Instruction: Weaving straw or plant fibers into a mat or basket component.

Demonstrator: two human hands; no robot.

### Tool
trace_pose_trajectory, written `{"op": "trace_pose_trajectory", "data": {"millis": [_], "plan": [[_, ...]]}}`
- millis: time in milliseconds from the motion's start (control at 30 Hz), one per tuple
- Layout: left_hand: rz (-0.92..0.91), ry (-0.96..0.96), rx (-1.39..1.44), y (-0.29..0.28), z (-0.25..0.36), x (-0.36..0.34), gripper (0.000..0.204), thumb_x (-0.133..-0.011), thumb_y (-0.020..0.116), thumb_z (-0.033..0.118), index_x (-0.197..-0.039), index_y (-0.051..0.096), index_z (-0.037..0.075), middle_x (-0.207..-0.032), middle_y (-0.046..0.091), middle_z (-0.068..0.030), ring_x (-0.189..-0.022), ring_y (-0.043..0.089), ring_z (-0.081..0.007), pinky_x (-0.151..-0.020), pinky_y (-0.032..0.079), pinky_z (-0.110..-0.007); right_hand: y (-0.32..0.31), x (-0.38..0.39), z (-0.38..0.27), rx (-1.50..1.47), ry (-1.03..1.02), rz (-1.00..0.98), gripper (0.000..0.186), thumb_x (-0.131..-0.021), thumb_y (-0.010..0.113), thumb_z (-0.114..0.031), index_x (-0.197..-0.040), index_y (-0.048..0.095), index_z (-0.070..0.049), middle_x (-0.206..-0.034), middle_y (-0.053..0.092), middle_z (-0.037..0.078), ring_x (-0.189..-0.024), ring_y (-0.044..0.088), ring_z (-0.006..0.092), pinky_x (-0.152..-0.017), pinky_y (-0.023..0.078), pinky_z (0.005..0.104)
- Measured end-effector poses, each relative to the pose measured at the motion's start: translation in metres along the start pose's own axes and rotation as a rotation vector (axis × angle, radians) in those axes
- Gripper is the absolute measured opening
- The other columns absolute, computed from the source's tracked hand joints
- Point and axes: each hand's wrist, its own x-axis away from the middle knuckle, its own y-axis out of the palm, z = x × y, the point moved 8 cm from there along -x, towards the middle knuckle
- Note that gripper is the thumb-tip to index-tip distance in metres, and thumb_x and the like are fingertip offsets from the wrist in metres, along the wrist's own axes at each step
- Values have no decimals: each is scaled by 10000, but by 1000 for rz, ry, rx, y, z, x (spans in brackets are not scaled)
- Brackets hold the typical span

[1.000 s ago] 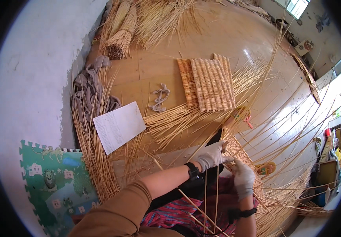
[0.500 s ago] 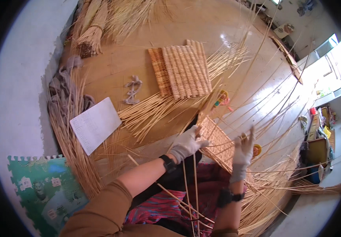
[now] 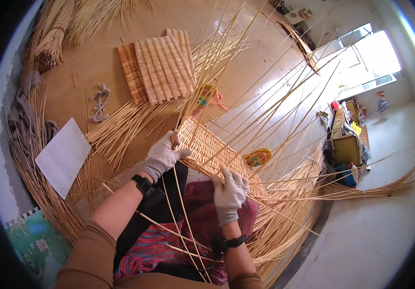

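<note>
A partly woven wicker panel [image 3: 215,149] lies slanted in front of me, with long loose rods [image 3: 284,103] fanning out from it. My left hand [image 3: 163,155], in a pale work glove, is closed on the panel's left corner, thumb along the near edge. On the near edge farther right sits my right hand [image 3: 230,192], gloved too, its fingers bent at the weave; what lies under the fingertips is partly hidden. Several rods [image 3: 181,212] hang from the panel over my lap, which a red striped cloth [image 3: 145,241] covers.
Finished woven panels [image 3: 164,67] rest on loose straws [image 3: 121,137] ahead. A written sheet [image 3: 64,158] and a tied grey cloth strip [image 3: 100,102] lie at the left. Two yellow slippers [image 3: 258,157] stand beyond the panel. A large rod bundle [image 3: 289,212] spreads at the right.
The view has turned to the right. My right hand, spread and raised above the panel before, has come down to its near edge with bent fingers. My left hand keeps its corner.
</note>
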Motion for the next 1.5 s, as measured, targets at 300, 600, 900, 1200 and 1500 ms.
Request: {"op": "trace_pose_trajectory", "data": {"millis": [300,600,900,1200,1500], "plan": [[-5,-41,38,-1,-2,4,544,-777,912,461,-950,538,105,-768,519,-6,-702,491,-158,-676,452,-336,50,-25,-40,-95,-47,-391,636,-858,767,-375,-1423,622,-122,-1127,682,133,-1030,636,354,-942,497,437],[-95,85,96,-9,-10,1,216,-1073,601,277,-1020,540,77,-866,505,-22,-791,470,-141,-779,470,-322,49,-15,-73,224,-11,-680,974,-853,740,-543,-1509,406,93,-1242,664,254,-1182,645,364,-1007,508,435],[241,320,-518,-62,105,39,350,-1018,594,166,-1363,583,107,-988,630,-87,-946,651,-270,-894,523,-383,47,-35,-9,-385,117,-452,690,-900,741,-147,-1533,469,-194,-930,776,125,-840,747,298,-794,575,410],[-529,394,-773,68,73,24,254,-970,534,202,-1187,658,158,-1059,737,-123,-1022,715,-329,-872,552,-465,0,-21,-13,-311,-136,-128,670,-973,677,-162,-1585,404,-139,-887,743,129,-745,707,251,-665,560,385],[-463,333,-576,67,71,24,300,-1013,496,226,-1217,705,161,-1019,745,-154,-945,716,-353,-843,552,-444,-61,-127,12,-454,-15,107,730,-942,638,-26,-1615,376,-134,-1176,714,101,-863,661,170,-710,538,299]]}}
